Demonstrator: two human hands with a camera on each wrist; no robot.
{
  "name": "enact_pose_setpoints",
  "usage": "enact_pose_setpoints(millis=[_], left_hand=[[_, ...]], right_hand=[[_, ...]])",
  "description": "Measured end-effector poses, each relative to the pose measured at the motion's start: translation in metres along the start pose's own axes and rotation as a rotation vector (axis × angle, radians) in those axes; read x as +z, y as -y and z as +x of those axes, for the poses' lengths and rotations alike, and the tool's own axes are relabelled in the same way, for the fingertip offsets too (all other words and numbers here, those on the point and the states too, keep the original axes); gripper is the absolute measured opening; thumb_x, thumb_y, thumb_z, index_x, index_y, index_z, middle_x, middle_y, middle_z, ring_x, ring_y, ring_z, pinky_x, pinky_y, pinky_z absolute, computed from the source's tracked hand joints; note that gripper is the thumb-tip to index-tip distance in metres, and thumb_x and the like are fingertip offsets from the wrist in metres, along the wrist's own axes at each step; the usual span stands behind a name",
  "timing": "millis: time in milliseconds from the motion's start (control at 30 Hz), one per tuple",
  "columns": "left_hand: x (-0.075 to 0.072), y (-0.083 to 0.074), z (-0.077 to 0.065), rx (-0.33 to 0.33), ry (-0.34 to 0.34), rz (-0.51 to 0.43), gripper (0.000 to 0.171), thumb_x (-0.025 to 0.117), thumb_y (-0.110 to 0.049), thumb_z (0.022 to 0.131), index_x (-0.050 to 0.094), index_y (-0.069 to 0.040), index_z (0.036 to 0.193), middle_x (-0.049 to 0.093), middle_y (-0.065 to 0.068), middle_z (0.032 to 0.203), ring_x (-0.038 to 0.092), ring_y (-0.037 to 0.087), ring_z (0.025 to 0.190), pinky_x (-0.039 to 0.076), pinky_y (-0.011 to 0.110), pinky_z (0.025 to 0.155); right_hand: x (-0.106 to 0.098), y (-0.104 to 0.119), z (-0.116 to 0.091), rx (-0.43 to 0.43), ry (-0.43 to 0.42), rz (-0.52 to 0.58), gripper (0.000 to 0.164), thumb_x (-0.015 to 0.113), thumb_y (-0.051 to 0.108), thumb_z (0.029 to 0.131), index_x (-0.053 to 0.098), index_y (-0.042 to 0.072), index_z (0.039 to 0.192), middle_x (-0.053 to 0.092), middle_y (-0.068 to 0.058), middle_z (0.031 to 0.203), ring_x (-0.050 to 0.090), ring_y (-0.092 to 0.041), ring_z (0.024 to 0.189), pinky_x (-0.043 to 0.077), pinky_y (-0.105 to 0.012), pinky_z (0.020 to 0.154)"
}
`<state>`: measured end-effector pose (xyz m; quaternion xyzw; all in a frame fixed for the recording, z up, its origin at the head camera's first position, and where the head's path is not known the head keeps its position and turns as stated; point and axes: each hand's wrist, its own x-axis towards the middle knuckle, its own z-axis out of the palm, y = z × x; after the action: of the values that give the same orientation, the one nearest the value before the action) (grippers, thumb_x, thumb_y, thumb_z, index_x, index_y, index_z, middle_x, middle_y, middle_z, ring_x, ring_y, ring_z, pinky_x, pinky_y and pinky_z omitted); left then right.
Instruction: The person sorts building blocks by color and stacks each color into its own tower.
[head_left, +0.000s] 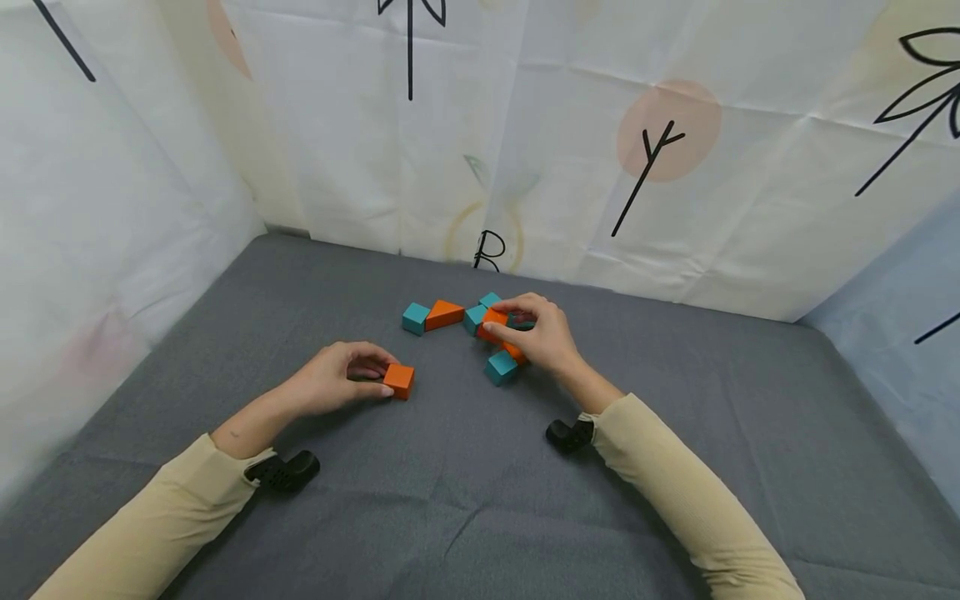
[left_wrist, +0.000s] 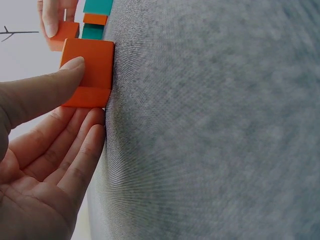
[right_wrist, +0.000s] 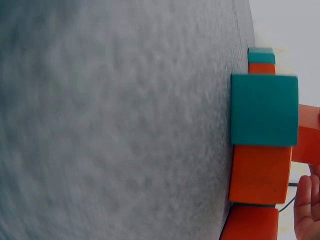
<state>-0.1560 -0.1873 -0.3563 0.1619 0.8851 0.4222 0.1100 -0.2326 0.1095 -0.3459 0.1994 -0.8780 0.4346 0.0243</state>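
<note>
orange cube, left of centre, pinched by left hand | orange block, near frame centre, pinched by right hand's fingers | risk: those fingers, crowding the lower teal cube, could knock it askew across tabletop

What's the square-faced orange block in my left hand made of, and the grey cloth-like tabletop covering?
The orange block: painted wood or plastic perhaps, smooth and satin, evenly coloured without visible grain. The grey covering: apparently matte woven fabric, showing fine weave and creases.
</note>
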Motion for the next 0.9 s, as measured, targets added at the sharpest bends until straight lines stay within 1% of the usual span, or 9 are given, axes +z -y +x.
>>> enact_pose_setpoints(millis=[300,467,667,800,900], left_hand=[[0.000,-0.001,0.000,0.000,0.011,-0.025,0.041,0.072,-0.012,0.086,0.060,0.004,0.122,0.062,0.021,0.120,0.061,0.031,0.109,0.052,0.041,0.095],[0.000,0.000,0.001,0.004,0.007,-0.026,0.041,0.072,-0.012,0.086,0.060,0.004,0.122,0.062,0.021,0.120,0.061,0.031,0.109,0.052,0.041,0.094],[0.000,0.000,0.001,0.007,0.009,-0.018,0.042,0.072,-0.012,0.086,0.060,0.004,0.122,0.062,0.021,0.120,0.062,0.031,0.108,0.053,0.039,0.094],[0.000,0.000,0.001,0.011,0.011,-0.017,0.041,0.072,-0.012,0.086,0.060,0.004,0.121,0.062,0.020,0.120,0.062,0.031,0.108,0.052,0.039,0.094],[0.000,0.001,0.002,0.013,0.007,-0.018,0.041,0.072,-0.012,0.086,0.060,0.004,0.121,0.062,0.020,0.119,0.062,0.030,0.108,0.053,0.039,0.094]], right_hand=[[0.008,0.008,-0.009,-0.092,0.009,0.024,0.030,0.077,0.020,0.082,0.073,0.009,0.110,0.064,-0.009,0.106,0.059,-0.026,0.100,0.052,-0.042,0.090],[0.014,0.014,-0.015,-0.138,0.035,0.049,0.030,0.077,0.017,0.082,0.072,0.008,0.110,0.064,-0.009,0.104,0.059,-0.027,0.100,0.052,-0.043,0.090],[0.022,0.023,-0.020,-0.150,0.078,0.065,0.029,0.076,0.018,0.083,0.072,0.009,0.110,0.065,-0.006,0.107,0.057,-0.023,0.100,0.051,-0.039,0.090],[0.029,0.028,-0.024,-0.171,0.097,0.060,0.029,0.077,0.018,0.082,0.072,0.011,0.110,0.065,-0.004,0.106,0.057,-0.022,0.097,0.052,-0.039,0.089],[0.034,0.031,-0.026,-0.183,0.115,0.053,0.030,0.078,0.020,0.081,0.072,0.012,0.109,0.065,-0.002,0.104,0.057,-0.019,0.096,0.052,-0.036,0.088]])
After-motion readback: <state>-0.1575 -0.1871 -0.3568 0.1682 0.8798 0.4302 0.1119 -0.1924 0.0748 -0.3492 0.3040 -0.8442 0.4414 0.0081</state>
